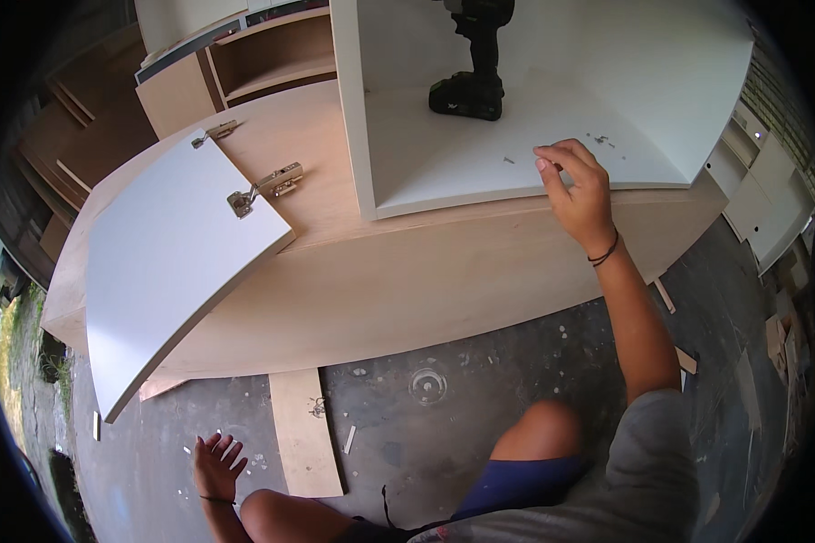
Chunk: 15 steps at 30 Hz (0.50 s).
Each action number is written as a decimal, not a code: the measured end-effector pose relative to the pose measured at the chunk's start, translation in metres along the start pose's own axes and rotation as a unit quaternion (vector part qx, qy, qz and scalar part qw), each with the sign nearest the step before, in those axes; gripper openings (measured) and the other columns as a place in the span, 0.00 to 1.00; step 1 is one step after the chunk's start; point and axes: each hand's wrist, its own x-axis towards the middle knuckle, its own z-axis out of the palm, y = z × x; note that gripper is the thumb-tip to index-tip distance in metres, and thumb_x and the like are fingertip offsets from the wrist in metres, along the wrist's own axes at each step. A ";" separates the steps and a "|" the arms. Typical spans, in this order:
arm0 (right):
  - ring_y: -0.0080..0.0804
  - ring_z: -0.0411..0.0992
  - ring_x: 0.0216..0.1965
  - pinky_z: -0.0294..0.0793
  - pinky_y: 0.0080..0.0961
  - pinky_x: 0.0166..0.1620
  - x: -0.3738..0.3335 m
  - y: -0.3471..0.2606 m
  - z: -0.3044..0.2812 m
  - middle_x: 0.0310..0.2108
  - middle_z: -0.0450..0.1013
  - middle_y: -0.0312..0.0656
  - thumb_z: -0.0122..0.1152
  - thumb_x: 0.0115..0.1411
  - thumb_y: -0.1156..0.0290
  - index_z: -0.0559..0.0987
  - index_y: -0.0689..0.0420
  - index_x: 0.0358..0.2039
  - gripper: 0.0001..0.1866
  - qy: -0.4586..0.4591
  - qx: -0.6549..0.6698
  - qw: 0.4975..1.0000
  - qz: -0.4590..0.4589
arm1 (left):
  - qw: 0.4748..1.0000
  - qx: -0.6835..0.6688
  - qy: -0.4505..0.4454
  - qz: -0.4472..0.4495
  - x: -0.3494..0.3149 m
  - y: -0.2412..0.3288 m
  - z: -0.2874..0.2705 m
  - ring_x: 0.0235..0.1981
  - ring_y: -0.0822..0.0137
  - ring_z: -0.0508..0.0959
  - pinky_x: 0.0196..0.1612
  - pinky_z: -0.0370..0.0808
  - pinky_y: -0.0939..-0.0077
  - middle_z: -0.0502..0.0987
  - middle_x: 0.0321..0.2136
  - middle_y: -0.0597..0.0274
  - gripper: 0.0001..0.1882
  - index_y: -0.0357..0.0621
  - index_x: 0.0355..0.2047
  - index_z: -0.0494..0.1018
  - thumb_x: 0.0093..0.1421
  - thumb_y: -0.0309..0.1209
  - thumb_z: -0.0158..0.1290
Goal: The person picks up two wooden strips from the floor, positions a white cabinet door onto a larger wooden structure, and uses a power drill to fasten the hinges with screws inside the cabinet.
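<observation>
My right hand (pixel 578 195) hovers over the front edge of the white cabinet box (pixel 444 195). Its thumb and fingers are drawn together in a pinch; whatever may be between them is too small to make out. Several small screws (pixel 599 140) lie on the cabinet's inner panel beyond that hand, and a single screw (pixel 509 161) lies to its left. A dark cordless drill (pixel 473 68) stands on its battery inside the cabinet. Low on the left, my left hand (pixel 217 468) is open and empty, fingers spread, above the floor near my knee.
A white door panel (pixel 177 262) with metal hinges (pixel 258 188) lies on the wooden workbench (pixel 407 290), its corner overhanging the front. A wood strip (pixel 303 439) with a small pile of screws (pixel 317 407) lies on the grey floor. Wooden shelving (pixel 272 63) stands behind.
</observation>
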 end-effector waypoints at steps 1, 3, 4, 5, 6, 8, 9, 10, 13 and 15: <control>0.35 0.68 0.30 0.68 0.27 0.36 0.008 0.014 -0.002 0.31 0.71 0.41 0.59 0.51 0.69 0.77 0.60 0.34 0.11 -0.085 0.076 0.987 0.110 | 1.000 -0.002 0.018 0.000 -0.015 -0.003 0.009 0.50 0.56 0.66 0.50 0.60 0.51 0.69 0.43 0.60 0.31 0.47 0.49 0.61 0.56 0.57 0.42; 0.35 0.68 0.29 0.68 0.27 0.35 0.022 0.032 0.005 0.30 0.71 0.42 0.58 0.52 0.67 0.77 0.60 0.35 0.12 -0.179 0.082 0.976 0.094 | 0.997 -0.004 0.073 0.034 -0.046 -0.005 0.027 0.49 0.57 0.68 0.49 0.61 0.55 0.70 0.42 0.60 0.30 0.46 0.50 0.61 0.57 0.55 0.41; 0.35 0.69 0.28 0.69 0.26 0.33 0.029 0.039 0.008 0.29 0.71 0.43 0.58 0.53 0.66 0.77 0.60 0.35 0.12 -0.266 0.067 0.958 0.080 | 0.995 -0.011 0.090 0.038 -0.062 -0.005 0.037 0.49 0.57 0.68 0.49 0.61 0.55 0.70 0.42 0.60 0.30 0.46 0.50 0.61 0.57 0.55 0.41; 0.37 0.70 0.28 0.69 0.27 0.35 0.035 0.045 0.008 0.28 0.71 0.43 0.57 0.53 0.66 0.78 0.59 0.34 0.11 -0.258 0.087 0.961 0.056 | 0.991 0.018 0.110 0.068 -0.077 -0.003 0.048 0.48 0.58 0.68 0.49 0.62 0.56 0.70 0.43 0.60 0.29 0.45 0.50 0.62 0.58 0.54 0.41; 0.37 0.70 0.28 0.69 0.27 0.35 0.040 0.055 0.013 0.28 0.71 0.43 0.57 0.53 0.66 0.78 0.59 0.34 0.11 -0.259 0.102 0.960 0.039 | 0.984 0.047 0.137 0.101 -0.093 -0.001 0.062 0.48 0.59 0.69 0.49 0.62 0.57 0.70 0.44 0.59 0.28 0.45 0.50 0.62 0.58 0.54 0.41; 0.40 0.70 0.28 0.69 0.29 0.34 0.043 0.074 0.019 0.28 0.71 0.43 0.57 0.53 0.68 0.78 0.58 0.33 0.10 -0.299 0.126 0.946 0.007 | 0.971 0.051 0.188 0.138 -0.121 0.007 0.101 0.42 0.63 0.73 0.42 0.66 0.68 0.73 0.39 0.62 0.24 0.46 0.47 0.65 0.59 0.50 0.42; 0.42 0.70 0.29 0.69 0.31 0.34 0.042 0.077 0.021 0.29 0.70 0.44 0.56 0.53 0.69 0.77 0.58 0.31 0.08 -0.301 0.133 0.944 0.003 | 0.960 0.115 0.204 0.157 -0.131 0.013 0.123 0.41 0.65 0.73 0.40 0.66 0.72 0.73 0.39 0.60 0.23 0.43 0.47 0.65 0.60 0.47 0.44; 0.42 0.70 0.29 0.69 0.31 0.34 0.055 0.066 0.013 0.29 0.70 0.44 0.56 0.53 0.69 0.77 0.58 0.31 0.08 -0.298 0.145 0.943 -0.024 | 0.944 0.165 0.220 0.182 -0.152 0.022 0.140 0.41 0.67 0.73 0.39 0.67 0.76 0.73 0.39 0.58 0.22 0.41 0.48 0.64 0.60 0.44 0.45; 0.43 0.69 0.30 0.68 0.32 0.34 0.046 0.069 0.014 0.28 0.70 0.43 0.53 0.53 0.71 0.74 0.59 0.26 0.05 -0.281 0.161 0.946 -0.013 | 0.910 0.218 0.128 0.330 -0.146 0.038 0.218 0.38 0.69 0.73 0.42 0.69 0.76 0.73 0.39 0.53 0.22 0.30 0.49 0.61 0.59 0.32 0.50; 0.42 0.68 0.33 0.67 0.33 0.36 0.037 0.090 0.016 0.30 0.69 0.42 0.52 0.53 0.72 0.73 0.58 0.27 0.04 -0.279 0.147 0.948 -0.031 | 0.879 0.260 0.071 0.393 -0.117 0.059 0.290 0.45 0.65 0.72 0.47 0.69 0.73 0.72 0.42 0.51 0.25 0.33 0.52 0.59 0.58 0.32 0.52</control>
